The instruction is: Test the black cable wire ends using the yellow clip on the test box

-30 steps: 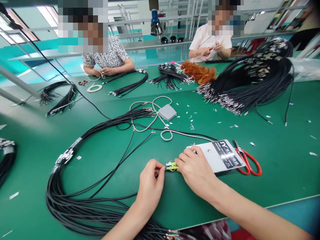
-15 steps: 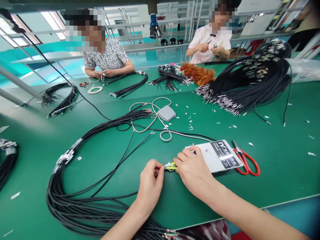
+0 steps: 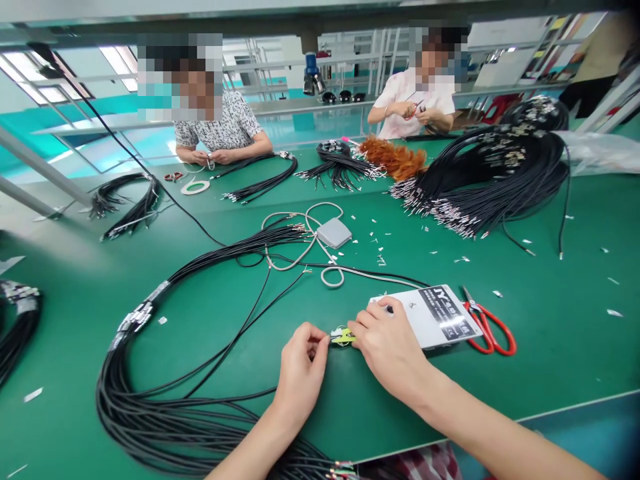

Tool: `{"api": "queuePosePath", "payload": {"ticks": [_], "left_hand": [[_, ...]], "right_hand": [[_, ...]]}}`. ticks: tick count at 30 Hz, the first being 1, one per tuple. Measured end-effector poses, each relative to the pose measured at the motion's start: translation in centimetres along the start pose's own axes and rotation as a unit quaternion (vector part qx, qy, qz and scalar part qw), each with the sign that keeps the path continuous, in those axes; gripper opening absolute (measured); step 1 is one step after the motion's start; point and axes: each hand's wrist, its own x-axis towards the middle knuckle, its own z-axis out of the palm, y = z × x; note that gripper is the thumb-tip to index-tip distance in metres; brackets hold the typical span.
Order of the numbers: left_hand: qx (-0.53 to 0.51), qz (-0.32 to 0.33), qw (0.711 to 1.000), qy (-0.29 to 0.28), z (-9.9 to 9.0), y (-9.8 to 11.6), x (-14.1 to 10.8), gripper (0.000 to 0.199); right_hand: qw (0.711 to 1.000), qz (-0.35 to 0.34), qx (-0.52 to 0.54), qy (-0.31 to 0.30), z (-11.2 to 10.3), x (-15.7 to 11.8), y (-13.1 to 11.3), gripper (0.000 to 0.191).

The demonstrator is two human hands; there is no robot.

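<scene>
My left hand [image 3: 303, 367] is closed in a pinch at the end of a black cable, beside a small white piece. My right hand [image 3: 385, 337] has its fingers closed on a yellow-green clip [image 3: 345, 335], whose tip meets the white piece between the two hands. Just behind my right hand lies a white metal box [image 3: 430, 310] with a black printed label. Red-handled scissors [image 3: 493, 330] rest against its right side. A large looped bundle of black cables [image 3: 135, 400] curves round to the left and passes under my left forearm.
A grey pad [image 3: 335, 233] with a looped grey cord lies mid-table among white scraps. Farther back are a big cable pile [image 3: 480, 180], orange-brown fluff [image 3: 393, 159] and a tape roll [image 3: 195, 187]. Two people sit across the table, one holding scissors.
The camera view has shifted slightly, so the background sits lower. Both hands keep nearly the same pose at the clip. The hands of the person at the back right have moved a little.
</scene>
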Motion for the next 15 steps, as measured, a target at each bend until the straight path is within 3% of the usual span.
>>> {"api": "queuePosePath", "payload": {"ticks": [8,11,15], "left_hand": [[-0.008,-0.01,1.0,-0.006,-0.1,0.2,0.1,0.016],[-0.015,-0.008,1.0,-0.009,-0.2,0.2,0.1,0.018],[-0.027,-0.011,0.999,-0.017,-0.4,0.1,0.4,0.018]], "right_hand": [[1.0,0.015,0.004,0.0,-0.8,0.0,-0.5,0.01],[0.993,0.031,0.07,0.088,-1.5,-2.0,0.2,0.021],[0.95,0.123,0.126,0.259,-1.5,-6.7,1.7,0.017]]}}
